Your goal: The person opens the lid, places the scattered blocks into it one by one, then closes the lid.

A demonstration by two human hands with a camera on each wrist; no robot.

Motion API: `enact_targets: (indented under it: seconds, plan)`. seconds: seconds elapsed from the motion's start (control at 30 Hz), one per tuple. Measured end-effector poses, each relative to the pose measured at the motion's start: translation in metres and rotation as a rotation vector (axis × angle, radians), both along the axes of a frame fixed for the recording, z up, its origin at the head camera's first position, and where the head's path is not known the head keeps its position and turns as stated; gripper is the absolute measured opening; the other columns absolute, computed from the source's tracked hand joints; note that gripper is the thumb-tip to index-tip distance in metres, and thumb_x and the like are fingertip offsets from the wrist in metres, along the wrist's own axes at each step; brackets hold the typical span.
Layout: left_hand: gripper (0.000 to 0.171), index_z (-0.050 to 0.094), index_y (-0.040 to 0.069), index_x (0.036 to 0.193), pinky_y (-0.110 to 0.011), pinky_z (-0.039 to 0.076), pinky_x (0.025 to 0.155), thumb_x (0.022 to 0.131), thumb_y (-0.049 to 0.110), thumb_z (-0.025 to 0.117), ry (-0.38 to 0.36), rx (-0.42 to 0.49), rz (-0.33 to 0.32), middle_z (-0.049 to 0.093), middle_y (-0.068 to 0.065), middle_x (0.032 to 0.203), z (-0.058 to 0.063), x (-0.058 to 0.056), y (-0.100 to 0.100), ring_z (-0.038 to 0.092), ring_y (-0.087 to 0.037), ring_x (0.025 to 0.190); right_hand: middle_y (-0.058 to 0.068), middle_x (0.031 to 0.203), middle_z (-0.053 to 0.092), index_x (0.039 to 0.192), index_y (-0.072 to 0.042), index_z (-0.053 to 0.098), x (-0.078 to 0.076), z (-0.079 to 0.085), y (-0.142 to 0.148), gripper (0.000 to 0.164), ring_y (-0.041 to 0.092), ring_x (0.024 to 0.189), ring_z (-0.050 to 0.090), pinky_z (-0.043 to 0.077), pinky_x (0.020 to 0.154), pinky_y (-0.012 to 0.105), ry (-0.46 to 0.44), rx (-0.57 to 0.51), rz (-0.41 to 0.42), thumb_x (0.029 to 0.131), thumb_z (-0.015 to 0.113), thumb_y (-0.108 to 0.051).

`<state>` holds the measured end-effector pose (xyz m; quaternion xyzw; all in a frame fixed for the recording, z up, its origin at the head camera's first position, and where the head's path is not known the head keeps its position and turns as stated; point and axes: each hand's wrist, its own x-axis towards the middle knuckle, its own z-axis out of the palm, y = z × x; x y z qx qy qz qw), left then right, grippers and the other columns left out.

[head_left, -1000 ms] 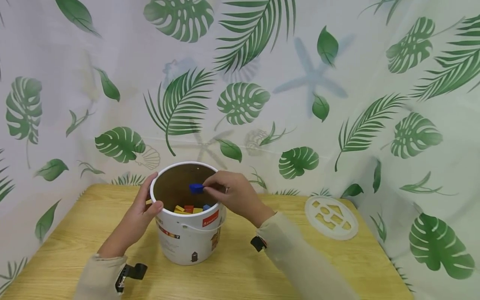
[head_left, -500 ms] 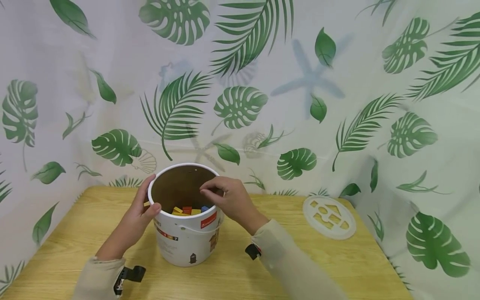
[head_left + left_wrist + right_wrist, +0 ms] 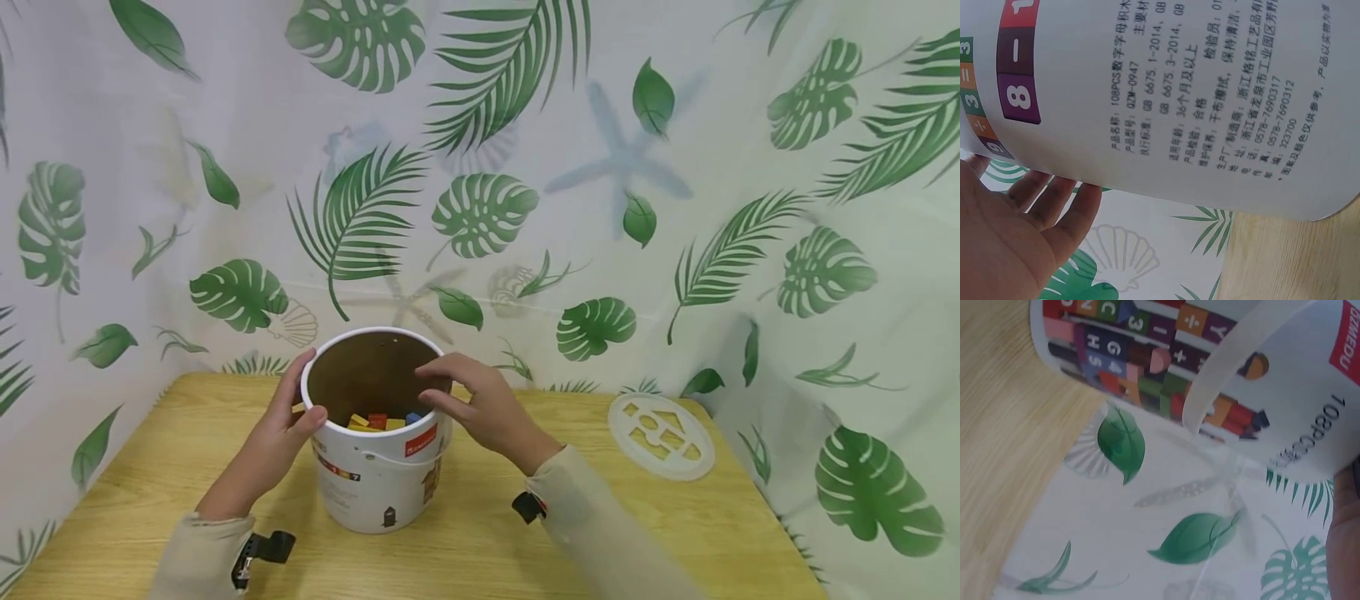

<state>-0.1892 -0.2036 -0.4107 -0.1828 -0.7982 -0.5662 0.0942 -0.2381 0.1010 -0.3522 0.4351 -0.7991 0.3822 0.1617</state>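
A white bucket (image 3: 348, 492) with printed pictures stands upright on the table, wooden-looking, its mouth tilted into view. Yellow, red and blue blocks (image 3: 377, 422) lie inside it. My left hand (image 3: 281, 425) grips the bucket's left side, thumb at the rim, and in the left wrist view its fingers (image 3: 1072, 219) reach along the outer wall. At the right of the rim is my right hand (image 3: 487, 408), thumb and fingers spread apart over the opening with nothing between them. The right wrist view shows the bucket's printed wall (image 3: 1310, 394) and its white handle (image 3: 1210, 375).
A round white lid (image 3: 662, 436) with cut-out shapes lies at the table's back right. Behind the yellow wood-grain table (image 3: 487, 533) hangs a white leaf-patterned curtain (image 3: 525, 275). Black straps with small devices (image 3: 262, 550) sit on both sleeves.
One second ago my right hand pinched a blue block over the bucket; it has left the fingers. Since then the hand has moved slightly right and its fingers have parted. My left hand stays put.
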Motion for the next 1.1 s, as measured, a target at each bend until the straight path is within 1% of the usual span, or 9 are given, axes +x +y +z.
enact_targets:
  seconds: [0.1, 0.17, 0.33, 0.47, 0.6, 0.73, 0.83, 0.97, 1.1]
  plan:
    - [0.074, 0.009, 0.025, 0.167, -0.065, 0.044, 0.099, 0.107, 0.024, 0.053, -0.002, 0.003, 0.002, 0.031, -0.022, 0.156, 0.001, 0.001, 0.001, 0.044, -0.046, 0.133, 0.007, 0.117, 0.072, 0.120, -0.006, 0.072, -0.003, -0.002, 0.019, 0.025, 0.021, 0.109, 0.069, 0.056, 0.095, 0.035, 0.033, -0.028, -0.026, 0.095, 0.075, -0.009]
    - [0.074, 0.009, 0.025, 0.166, -0.065, 0.044, 0.099, 0.107, 0.024, 0.053, -0.004, 0.000, 0.007, 0.031, -0.021, 0.156, 0.002, 0.003, 0.003, 0.044, -0.046, 0.133, 0.006, 0.114, 0.072, 0.117, -0.007, 0.073, -0.006, -0.007, 0.039, 0.022, 0.022, 0.106, 0.070, 0.057, 0.093, 0.035, 0.063, -0.036, -0.066, 0.095, 0.074, -0.007]
    - [0.074, 0.009, 0.026, 0.166, -0.065, 0.044, 0.100, 0.107, 0.025, 0.053, -0.005, -0.010, 0.026, 0.031, -0.021, 0.158, 0.004, 0.009, 0.007, 0.043, -0.045, 0.133, 0.000, 0.106, 0.071, 0.112, -0.011, 0.075, -0.016, -0.026, 0.099, 0.016, 0.016, 0.095, 0.069, 0.059, 0.081, 0.033, 0.080, 0.040, -0.250, 0.097, 0.073, -0.010]
    - [0.074, 0.008, 0.026, 0.166, -0.066, 0.044, 0.100, 0.107, 0.028, 0.053, -0.003, -0.009, 0.030, 0.030, -0.021, 0.158, 0.005, 0.013, 0.009, 0.042, -0.045, 0.134, 0.002, 0.106, 0.071, 0.114, -0.010, 0.075, -0.019, -0.045, 0.157, 0.017, 0.020, 0.095, 0.068, 0.058, 0.082, 0.042, -0.027, 0.159, -0.416, 0.099, 0.071, -0.017]
    - [0.074, 0.009, 0.025, 0.166, -0.065, 0.046, 0.098, 0.107, 0.026, 0.053, -0.002, -0.008, 0.036, 0.031, -0.022, 0.158, 0.005, 0.017, 0.011, 0.043, -0.046, 0.133, 0.008, 0.111, 0.071, 0.115, -0.007, 0.073, -0.020, -0.063, 0.213, 0.021, 0.030, 0.103, 0.067, 0.055, 0.089, 0.052, -0.155, 0.344, -0.524, 0.100, 0.069, -0.020]
    - [0.074, 0.008, 0.025, 0.166, -0.064, 0.047, 0.096, 0.107, 0.025, 0.052, -0.001, -0.011, 0.037, 0.030, -0.023, 0.158, 0.003, 0.017, 0.010, 0.044, -0.047, 0.132, 0.009, 0.106, 0.072, 0.109, -0.005, 0.074, -0.018, -0.076, 0.256, 0.016, 0.032, 0.099, 0.067, 0.054, 0.087, 0.053, -0.214, 0.509, -0.560, 0.097, 0.072, -0.015]
    - [0.073, 0.008, 0.026, 0.167, -0.064, 0.046, 0.097, 0.108, 0.026, 0.052, 0.000, -0.017, 0.038, 0.030, -0.022, 0.159, 0.002, 0.015, 0.010, 0.042, -0.045, 0.133, 0.006, 0.096, 0.072, 0.103, -0.004, 0.074, -0.015, -0.085, 0.277, 0.012, 0.027, 0.087, 0.067, 0.055, 0.080, 0.048, -0.248, 0.574, -0.558, 0.095, 0.074, -0.012]
    - [0.073, 0.008, 0.028, 0.166, -0.065, 0.045, 0.098, 0.108, 0.030, 0.051, -0.001, -0.027, 0.043, 0.030, -0.021, 0.160, 0.000, 0.013, 0.008, 0.041, -0.043, 0.134, -0.001, 0.087, 0.069, 0.098, -0.006, 0.075, -0.011, -0.094, 0.291, 0.008, 0.017, 0.078, 0.063, 0.054, 0.072, 0.042, -0.312, 0.599, -0.559, 0.094, 0.074, -0.012]
    - [0.073, 0.007, 0.029, 0.167, -0.066, 0.045, 0.098, 0.108, 0.029, 0.051, -0.002, -0.029, 0.039, 0.029, -0.021, 0.160, -0.001, 0.010, 0.007, 0.041, -0.044, 0.134, -0.003, 0.086, 0.068, 0.097, -0.007, 0.074, -0.008, -0.100, 0.295, 0.005, 0.017, 0.078, 0.063, 0.054, 0.073, 0.043, -0.333, 0.591, -0.569, 0.094, 0.074, -0.012]
